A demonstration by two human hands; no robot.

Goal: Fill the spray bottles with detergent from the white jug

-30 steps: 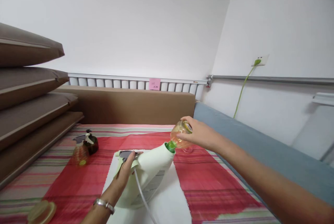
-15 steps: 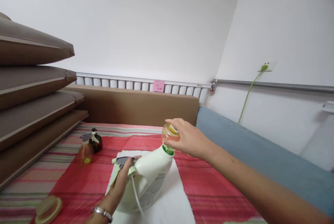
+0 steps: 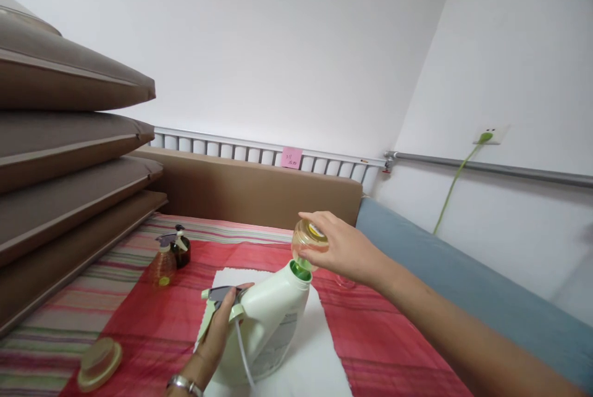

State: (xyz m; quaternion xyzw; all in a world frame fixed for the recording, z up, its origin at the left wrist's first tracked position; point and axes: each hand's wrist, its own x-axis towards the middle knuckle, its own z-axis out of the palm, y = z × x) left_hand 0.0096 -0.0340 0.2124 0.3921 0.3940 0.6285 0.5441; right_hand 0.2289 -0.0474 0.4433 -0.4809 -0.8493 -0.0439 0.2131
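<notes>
My right hand is closed round a clear, amber-tinted bottle with a yellow label. That bottle is tipped neck-down over the open mouth of a large pale-green bottle; green shows inside the opening. The large bottle leans on a white cloth. Against its left side, my left hand is closed on a grey-and-green trigger sprayer head, its thin tube hanging down. The fingertips behind the sprayer are partly hidden, and the liquid flow is too small to make out.
On the red striped cloth at left stand an amber spray bottle and a dark pump bottle. A round beige lid lies nearer. Brown cushions are stacked at left; a blue-grey padded panel borders the right.
The whole view has shifted, so things sit further right. More of the large bottle's mouth shows beneath the tipped amber bottle. Both hands keep their hold.
</notes>
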